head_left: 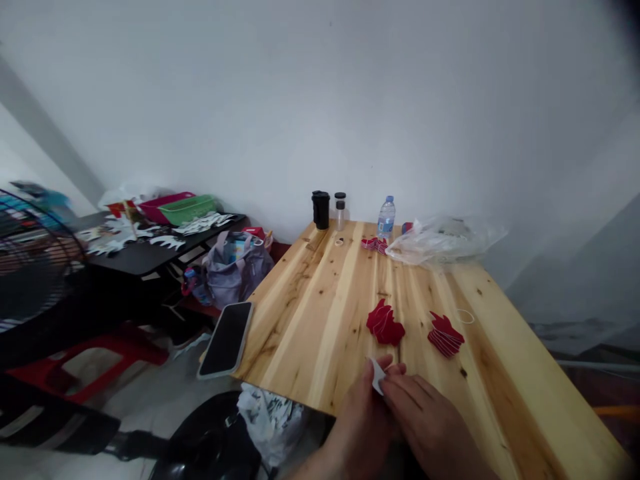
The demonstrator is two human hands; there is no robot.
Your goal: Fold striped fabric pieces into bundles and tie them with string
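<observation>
Near the front edge of the wooden table [310,333], my left hand [364,410] and my right hand [423,410] are close together. A small whitish flat piece [377,378] is pinched between them, with its pointed end showing; my fingers cover the rest. Just beyond my hands lies a fanned pile of red cut-out pieces [385,325]. To its right is a second red stack [446,335] with pale edges. More red pieces [375,245] lie farther back.
A phone [226,340] overhangs the left edge. At the back stand a black cup [321,211], a small jar [340,212], a water bottle [386,219] and a clear plastic bag [440,241]. A fan [40,267] and a grey bag [235,270] are left.
</observation>
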